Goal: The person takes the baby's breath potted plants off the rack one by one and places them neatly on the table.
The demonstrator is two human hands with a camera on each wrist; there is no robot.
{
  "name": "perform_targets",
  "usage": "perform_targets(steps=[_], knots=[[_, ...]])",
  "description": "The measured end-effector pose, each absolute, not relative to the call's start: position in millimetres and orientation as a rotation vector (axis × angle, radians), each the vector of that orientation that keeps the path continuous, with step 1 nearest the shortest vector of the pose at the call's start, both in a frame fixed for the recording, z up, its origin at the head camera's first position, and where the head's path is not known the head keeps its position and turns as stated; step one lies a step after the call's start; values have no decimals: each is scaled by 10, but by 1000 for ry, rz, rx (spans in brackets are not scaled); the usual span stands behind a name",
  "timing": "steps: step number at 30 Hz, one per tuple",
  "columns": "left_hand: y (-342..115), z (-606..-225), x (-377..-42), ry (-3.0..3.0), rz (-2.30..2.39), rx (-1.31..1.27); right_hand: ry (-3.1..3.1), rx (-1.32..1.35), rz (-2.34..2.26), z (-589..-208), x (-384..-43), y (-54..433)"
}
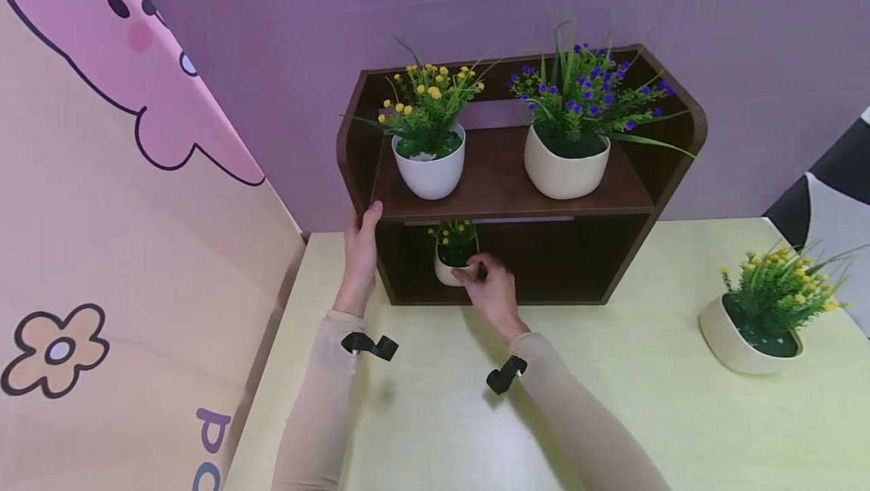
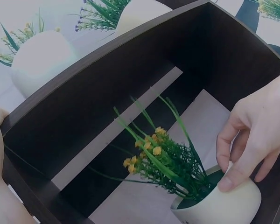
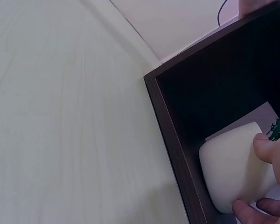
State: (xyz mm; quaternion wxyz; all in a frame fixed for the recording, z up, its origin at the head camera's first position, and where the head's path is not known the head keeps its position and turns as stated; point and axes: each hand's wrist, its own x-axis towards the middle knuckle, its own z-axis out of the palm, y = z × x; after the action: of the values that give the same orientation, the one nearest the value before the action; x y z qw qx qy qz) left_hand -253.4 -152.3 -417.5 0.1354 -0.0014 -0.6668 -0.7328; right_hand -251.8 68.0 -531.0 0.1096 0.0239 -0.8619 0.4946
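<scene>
On the lower level of a dark brown two-tier shelf (image 1: pixel 492 213), toward its left side, sits a cream pot (image 1: pixel 448 275) with a small yellow-flowered plant (image 2: pixel 163 163). My right hand (image 1: pixel 492 291) pinches the rim of this pot, thumb at the near side and fingers on the right, as the left wrist view also shows. My left hand (image 1: pixel 360 253) grips the shelf's left side panel, its thumb at the front edge under the upper board. Part of the lower plant is hidden by that board in the head view.
Above, the upper board bears a white pot (image 1: pixel 431 175) with yellow flowers and a cream pot (image 1: pixel 567 174) with purple flowers. Another cream pot (image 1: pixel 744 351) with yellow flowers stands on the pale table (image 1: pixel 442 415) at right. A printed wall panel (image 1: pixel 156 249) borders the left.
</scene>
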Motion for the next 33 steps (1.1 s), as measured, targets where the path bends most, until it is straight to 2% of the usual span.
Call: perform_targets(steps=[33], knots=[[-1514, -4173, -2538, -1906, -2129, -12, -2550, 84, 1492, -5193, -2235, 756]])
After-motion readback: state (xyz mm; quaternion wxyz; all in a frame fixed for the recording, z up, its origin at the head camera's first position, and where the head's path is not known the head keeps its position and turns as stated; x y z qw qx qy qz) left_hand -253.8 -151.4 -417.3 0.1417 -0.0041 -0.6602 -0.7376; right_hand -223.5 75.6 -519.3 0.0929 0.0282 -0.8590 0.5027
